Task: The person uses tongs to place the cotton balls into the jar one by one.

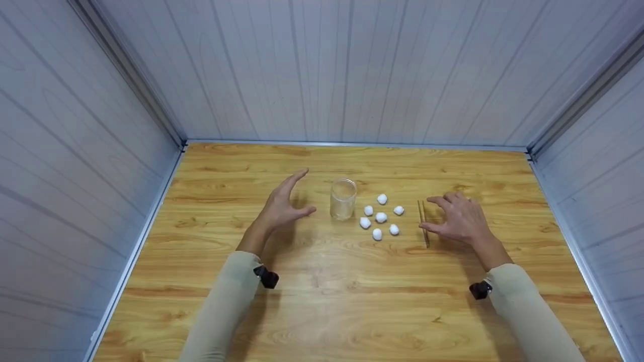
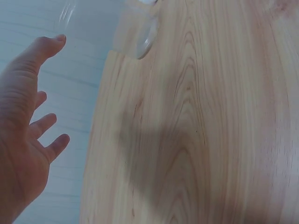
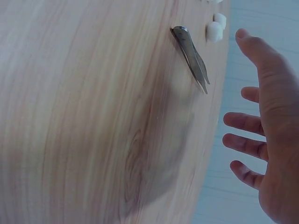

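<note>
A clear empty glass [image 1: 343, 198] stands upright on the wooden table [image 1: 322, 301]. Right of it lie several white cotton balls [image 1: 381, 217] in a loose cluster. A pair of metal tweezers [image 1: 423, 223] lies flat beyond the balls. My left hand [image 1: 288, 202] hovers just left of the glass, fingers spread, holding nothing. My right hand [image 1: 455, 218] is open beside the tweezers, thumb close to them. The left wrist view shows the left hand [image 2: 30, 121] and the glass base [image 2: 145, 39]. The right wrist view shows the tweezers [image 3: 191, 58], two cotton balls [image 3: 215, 30] and the spread right hand [image 3: 264, 121].
Pale panelled walls [image 1: 322, 70] enclose the table on the left, back and right, with metal trim along the edges. Bare wood stretches between the objects and the near edge. Both forearms wear light sleeves with small black wrist cameras.
</note>
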